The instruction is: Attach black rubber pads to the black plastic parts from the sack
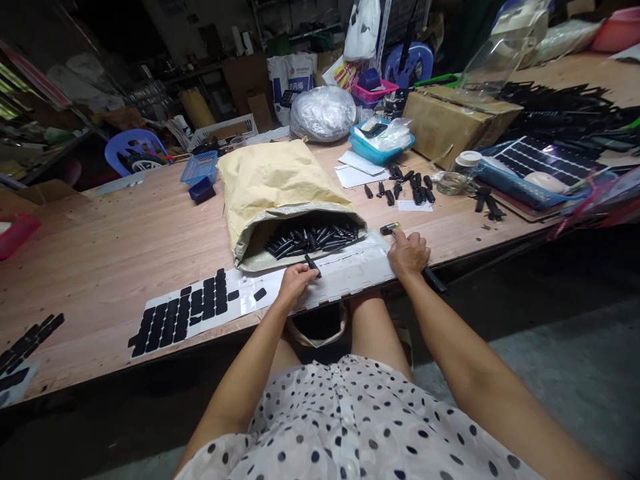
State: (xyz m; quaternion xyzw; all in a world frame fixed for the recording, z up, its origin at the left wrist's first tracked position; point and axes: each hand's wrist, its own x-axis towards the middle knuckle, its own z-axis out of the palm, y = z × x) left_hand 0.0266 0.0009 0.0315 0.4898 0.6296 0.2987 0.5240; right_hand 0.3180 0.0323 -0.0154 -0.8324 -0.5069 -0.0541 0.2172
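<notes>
My left hand (295, 283) pinches a small black tube-shaped piece (313, 266) just in front of the open sack. At the right end of a white board (345, 272), my right hand (409, 253) is closed, with its fingertips at a small black piece with a yellow-green end (389, 229). A dark elongated object (434, 281) shows at the table edge beside my right wrist. Many glossy black tubes (313, 239) lie inside the mouth of a yellow paper sack (285, 177). Left of my left hand, black rounded stickers (173, 320) sit in rows on a white sheet (207, 327).
Several black pieces (417, 190) lie on the wooden table (100, 267) near white paper (363, 172). Behind stand a blue basket (383, 150), a cardboard box (453, 123) and a plastic-wrapped bundle (323, 113). A tray (540, 190) is at right.
</notes>
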